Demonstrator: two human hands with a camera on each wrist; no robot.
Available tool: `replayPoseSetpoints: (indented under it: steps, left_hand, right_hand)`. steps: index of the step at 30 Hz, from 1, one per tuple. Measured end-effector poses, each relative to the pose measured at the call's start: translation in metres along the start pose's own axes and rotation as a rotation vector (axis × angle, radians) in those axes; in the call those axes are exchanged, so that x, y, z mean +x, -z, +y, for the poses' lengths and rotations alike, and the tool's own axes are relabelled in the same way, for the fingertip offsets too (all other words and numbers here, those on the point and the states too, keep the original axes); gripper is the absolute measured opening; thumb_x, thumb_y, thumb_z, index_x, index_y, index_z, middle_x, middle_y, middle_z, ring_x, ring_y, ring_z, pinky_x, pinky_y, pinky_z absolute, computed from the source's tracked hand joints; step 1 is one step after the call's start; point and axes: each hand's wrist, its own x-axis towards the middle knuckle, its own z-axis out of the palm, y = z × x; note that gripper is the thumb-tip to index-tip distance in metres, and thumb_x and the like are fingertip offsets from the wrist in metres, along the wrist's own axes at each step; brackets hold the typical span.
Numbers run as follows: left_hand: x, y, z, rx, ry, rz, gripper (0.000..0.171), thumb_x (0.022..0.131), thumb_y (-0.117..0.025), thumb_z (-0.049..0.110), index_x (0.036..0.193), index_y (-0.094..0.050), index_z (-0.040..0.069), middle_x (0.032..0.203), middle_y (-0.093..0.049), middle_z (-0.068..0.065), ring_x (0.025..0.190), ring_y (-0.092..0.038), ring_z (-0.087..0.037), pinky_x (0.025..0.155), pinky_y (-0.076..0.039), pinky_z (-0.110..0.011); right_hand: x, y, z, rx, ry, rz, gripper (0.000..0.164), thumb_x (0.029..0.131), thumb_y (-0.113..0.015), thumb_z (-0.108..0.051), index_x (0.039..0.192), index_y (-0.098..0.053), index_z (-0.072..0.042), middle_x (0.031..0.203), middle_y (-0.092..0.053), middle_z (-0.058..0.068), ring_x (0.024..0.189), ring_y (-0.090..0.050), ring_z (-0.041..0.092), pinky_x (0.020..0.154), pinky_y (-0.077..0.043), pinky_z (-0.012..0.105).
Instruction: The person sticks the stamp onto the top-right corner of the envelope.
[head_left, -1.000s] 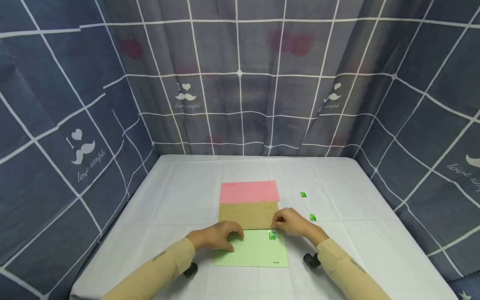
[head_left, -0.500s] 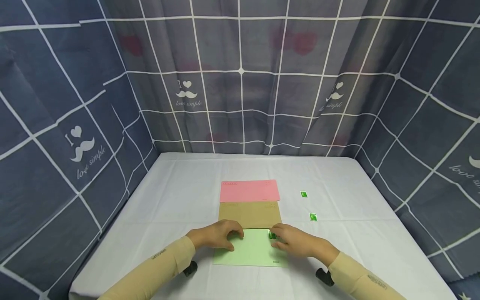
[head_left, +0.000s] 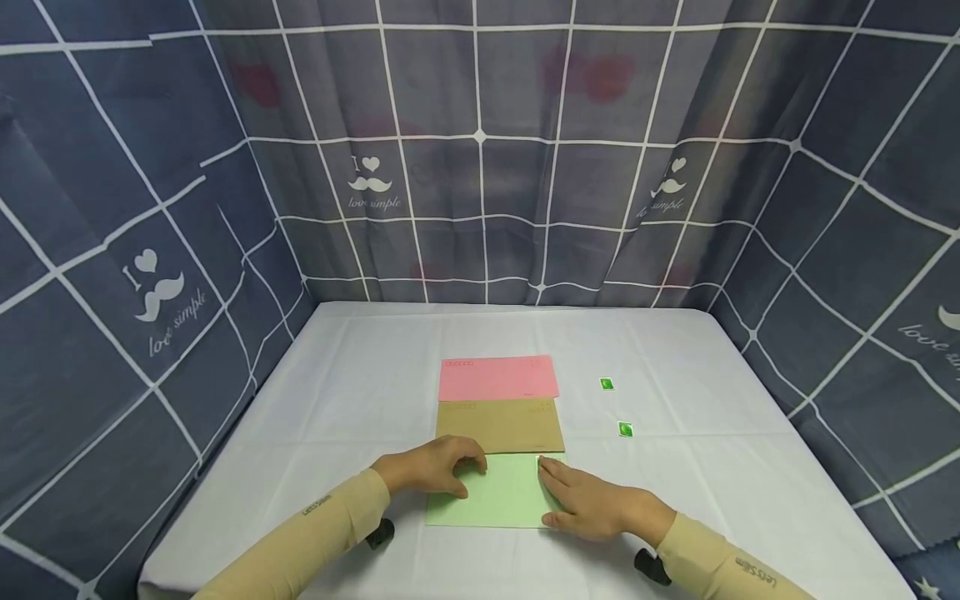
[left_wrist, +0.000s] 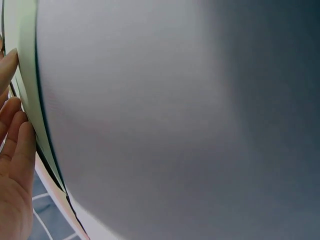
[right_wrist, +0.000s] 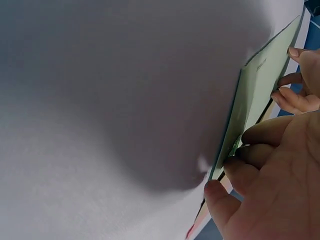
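Observation:
A light green envelope (head_left: 498, 504) lies nearest me on the table. My left hand (head_left: 433, 467) rests on its left part with fingers gently bent, holding nothing. My right hand (head_left: 592, 504) presses with extended fingers on its upper right corner, covering most of the green stamp there. In the right wrist view, a sliver of that stamp (right_wrist: 236, 145) shows beside the fingers. Directly beyond lies a brown envelope (head_left: 498, 426), and past it a pink envelope (head_left: 497, 379). In the left wrist view, my left fingertips touch the green envelope (left_wrist: 29, 75).
Two loose green stamps lie to the right of the envelopes, a farther stamp (head_left: 607, 384) and a nearer stamp (head_left: 626, 429). A white cloth (head_left: 352, 375) covers the table. Dark checked curtains (head_left: 517, 183) stand behind it and on both sides.
My right hand has come from the brown envelope's lower right corner down onto the green envelope's stamp, its fingers going from bent to straight. My left hand has stayed in place.

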Motion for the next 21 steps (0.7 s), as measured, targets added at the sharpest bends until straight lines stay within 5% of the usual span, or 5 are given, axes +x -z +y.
replayPoseSetpoints:
  steps: [21]
  left_hand:
    - [-0.0013, -0.0005, 0.0003, 0.022, -0.007, 0.001, 0.038, 0.08, -0.084, 0.011, 0.112, -0.066, 0.017, 0.119, -0.063, 0.009, 0.105, -0.055, -0.003, 0.094, -0.05, -0.022]
  right_hand:
    - [0.0042, -0.0061, 0.003, -0.028, 0.012, 0.052, 0.09, 0.098, -0.045, -0.062, 0.155, -0.024, 0.004, 0.165, -0.022, 0.019, 0.152, -0.024, 0.033, 0.122, -0.028, 0.051]
